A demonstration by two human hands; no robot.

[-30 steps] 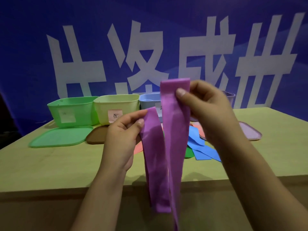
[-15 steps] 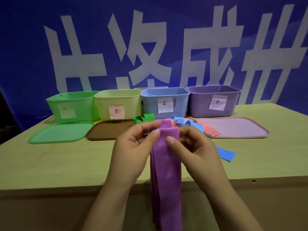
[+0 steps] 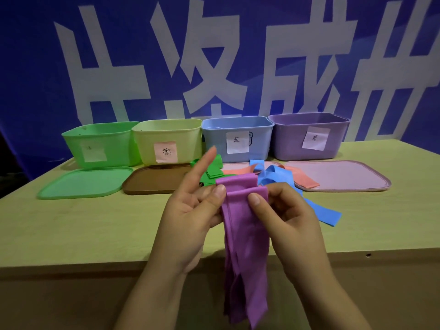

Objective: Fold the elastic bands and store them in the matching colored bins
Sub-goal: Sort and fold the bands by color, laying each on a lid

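Note:
A purple elastic band, folded in layers, hangs from both my hands over the table's front edge. My left hand pinches its top left corner with the thumb, the index finger sticking straight up. My right hand pinches the top right corner. Behind them on the table lie green bands, blue bands and pink bands. At the back stand a green bin, a yellow bin with a pink label, a blue bin and a purple bin.
Lids lie in front of the bins: a green lid, a brown lid and a pink-purple lid. The wooden table ends at a front edge below my hands. A blue banner with white characters fills the background.
My hands came down from chest height and closer together, bringing the two hanging strands into one layered strip. My left index finger has since lifted off the band and points up.

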